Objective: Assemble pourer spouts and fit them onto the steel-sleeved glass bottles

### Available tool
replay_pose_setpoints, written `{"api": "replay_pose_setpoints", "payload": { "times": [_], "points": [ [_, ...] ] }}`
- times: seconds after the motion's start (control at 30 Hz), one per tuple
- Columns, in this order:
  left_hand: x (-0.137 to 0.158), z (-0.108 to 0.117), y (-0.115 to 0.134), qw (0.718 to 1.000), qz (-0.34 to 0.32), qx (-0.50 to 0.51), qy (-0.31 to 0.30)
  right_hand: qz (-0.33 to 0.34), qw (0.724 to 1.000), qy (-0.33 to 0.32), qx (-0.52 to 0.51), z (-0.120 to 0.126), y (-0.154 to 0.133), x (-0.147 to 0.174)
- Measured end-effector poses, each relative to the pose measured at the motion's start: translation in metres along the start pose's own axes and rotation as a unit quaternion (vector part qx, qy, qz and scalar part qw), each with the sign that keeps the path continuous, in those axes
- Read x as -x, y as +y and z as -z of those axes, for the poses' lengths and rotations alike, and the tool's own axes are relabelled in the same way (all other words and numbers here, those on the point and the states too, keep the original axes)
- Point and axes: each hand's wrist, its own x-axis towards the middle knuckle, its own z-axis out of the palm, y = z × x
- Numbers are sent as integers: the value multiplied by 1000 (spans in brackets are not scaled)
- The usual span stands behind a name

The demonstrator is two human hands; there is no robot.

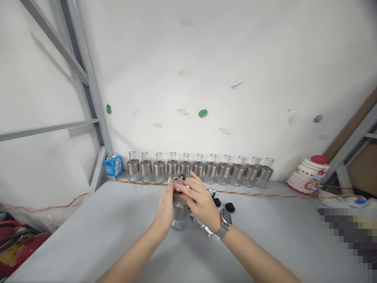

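A glass bottle (180, 214) with a brushed-metal band stands upright on the grey table in front of me, its neck hidden by my fingers. At its mouth sits a small shiny metal bottle stopper (178, 179) with a black part, partly covered. My left hand (166, 204) is closed around the left side of this stopper and the bottle neck, thumb up. From the right, the bent fingers of my right hand (200, 198) grip the same stopper. Behind the right wrist lie black caps (230, 207) and metal pieces (208, 230), partly hidden.
Several similar bottles (159, 169) stand in a row along the wall. A blue carton (114, 166) is at the left end, a white jar with a red lid (308, 175) at the right. A red-yellow twisted wire (253, 195) crosses the table (103, 232). Metal framing (88, 94) rises at left.
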Motion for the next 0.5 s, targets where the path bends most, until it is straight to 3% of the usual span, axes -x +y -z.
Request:
{"api": "replay_pose_setpoints", "payload": {
  "times": [0.07,0.17,0.27,0.33,0.4,0.5],
  "points": [
    [-1,1,-1,1000,-5,22,-16,-25,999,-29,-36,2,-3,4],
    [-1,1,-4,1000,-14,25,13,-101,985,-24,-136,4,-8,14],
    [1,1,-5,995,-78,-27,56,-206,949,41,-235,-1,-10,23],
    [1,1,-6,985,-132,-87,69,-259,925,45,-273,-6,-8,26],
    [-1,3,-6,979,-142,-127,77,-276,917,11,-286,-10,-6,27],
    [-8,8,-7,990,-93,-95,47,-255,931,-37,-258,-14,-7,26]
  ]
}}
